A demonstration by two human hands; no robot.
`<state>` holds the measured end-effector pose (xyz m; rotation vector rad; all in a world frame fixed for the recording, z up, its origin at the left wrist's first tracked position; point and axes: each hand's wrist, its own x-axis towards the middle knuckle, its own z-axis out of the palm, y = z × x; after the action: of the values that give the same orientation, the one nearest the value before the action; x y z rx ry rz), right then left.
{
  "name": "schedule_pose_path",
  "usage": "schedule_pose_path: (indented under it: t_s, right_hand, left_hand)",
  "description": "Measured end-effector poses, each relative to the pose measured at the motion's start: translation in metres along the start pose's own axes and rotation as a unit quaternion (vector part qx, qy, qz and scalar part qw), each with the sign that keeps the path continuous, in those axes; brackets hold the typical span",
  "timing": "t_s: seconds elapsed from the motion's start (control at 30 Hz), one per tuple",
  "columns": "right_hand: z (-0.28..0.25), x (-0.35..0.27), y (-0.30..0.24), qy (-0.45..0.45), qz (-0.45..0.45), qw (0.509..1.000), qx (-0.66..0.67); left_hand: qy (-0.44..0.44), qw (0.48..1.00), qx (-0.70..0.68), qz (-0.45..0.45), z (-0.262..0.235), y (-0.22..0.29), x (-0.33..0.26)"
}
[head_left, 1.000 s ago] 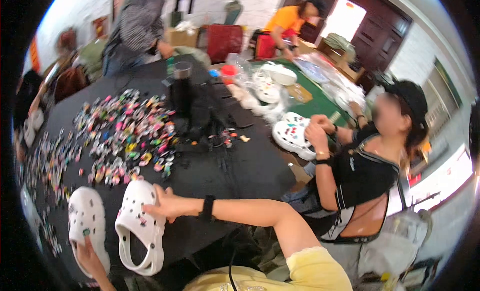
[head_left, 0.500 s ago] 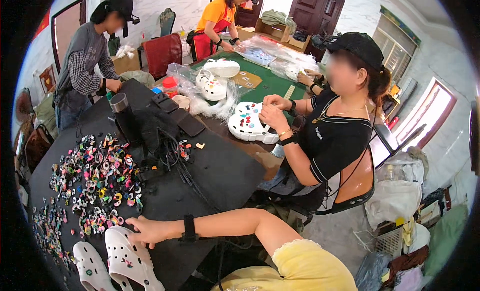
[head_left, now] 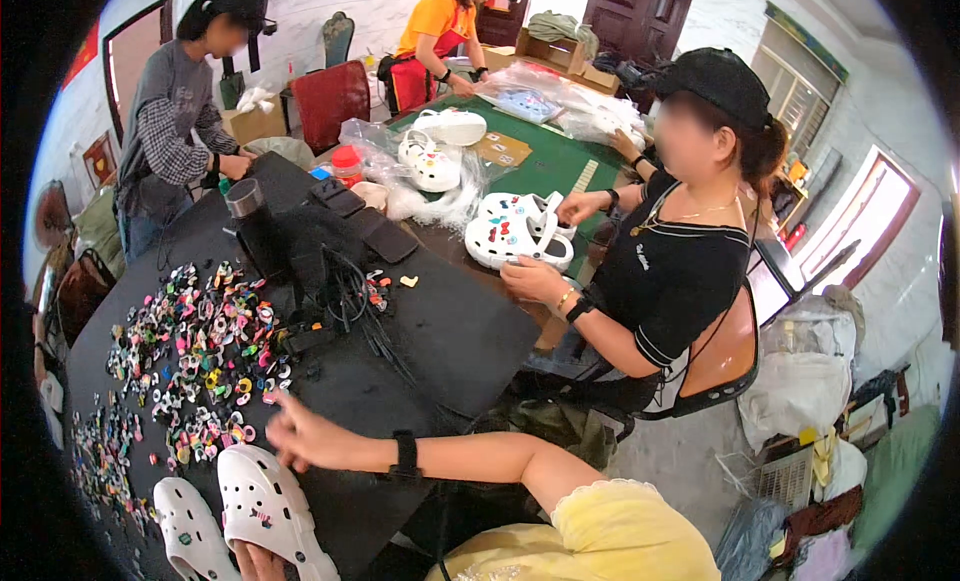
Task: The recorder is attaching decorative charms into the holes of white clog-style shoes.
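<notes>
Two white clogs lie side by side at the lower left: the nearer-centre clog (head_left: 262, 496) carries a small pink-and-dark charm, the other clog (head_left: 190, 526) a green one. Fingers of my left hand (head_left: 262, 563) reach into the foot opening of the nearer-centre clog and hold it; the rest of that hand is out of sight. My right hand (head_left: 312, 436) is raised just beyond the clog's toe, its index finger stretched out and nothing visible in it. Close to its fingertips spreads a pile of small colourful shoe charms (head_left: 205, 351).
A dark bottle (head_left: 255, 231) and black cables (head_left: 350, 296) stand beyond the charms on the black table (head_left: 440, 331). At right a seated co-worker (head_left: 690, 241) handles a decorated white clog (head_left: 505, 229). Two more people work at the far side, near a green tabletop (head_left: 545, 166).
My right hand has lifted off the clog's toe, with its index finger extended. Fingers of my left hand now show inside the clog. The co-worker's hands have lowered to their clog.
</notes>
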<state>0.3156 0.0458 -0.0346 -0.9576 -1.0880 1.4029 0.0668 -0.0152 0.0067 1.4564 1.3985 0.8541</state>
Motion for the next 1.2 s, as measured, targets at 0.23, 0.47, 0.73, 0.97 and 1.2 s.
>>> schedule_pose_path:
  t_s: [0.23, 0.47, 0.73, 0.97, 1.2]
  right_hand:
    - [-0.056, -0.054, -0.123, 0.406, -0.429, 0.805, 0.052]
    - [-0.097, -0.060, -0.129, 0.479, -0.496, 0.723, 0.040]
    - [-0.015, 0.012, -0.087, 0.061, -0.086, 0.952, -0.287]
    - [-0.016, 0.097, -0.004, -0.038, -0.247, 0.787, -0.564]
    - [0.051, 0.173, 0.065, -0.007, -0.207, 0.688, -0.695]
  left_hand:
    - [0.076, 0.985, -0.080, 0.130, 0.005, -0.032, 0.015]
    - [0.167, 0.966, -0.196, -0.029, 0.044, 0.015, 0.017]
    - [0.272, 0.944, 0.159, 0.099, 0.050, -0.026, 0.021]
    - [0.223, 0.948, 0.152, 0.166, 0.073, -0.039, 0.034]
    - [0.227, 0.877, 0.418, 0.067, 0.036, -0.056, -0.003]
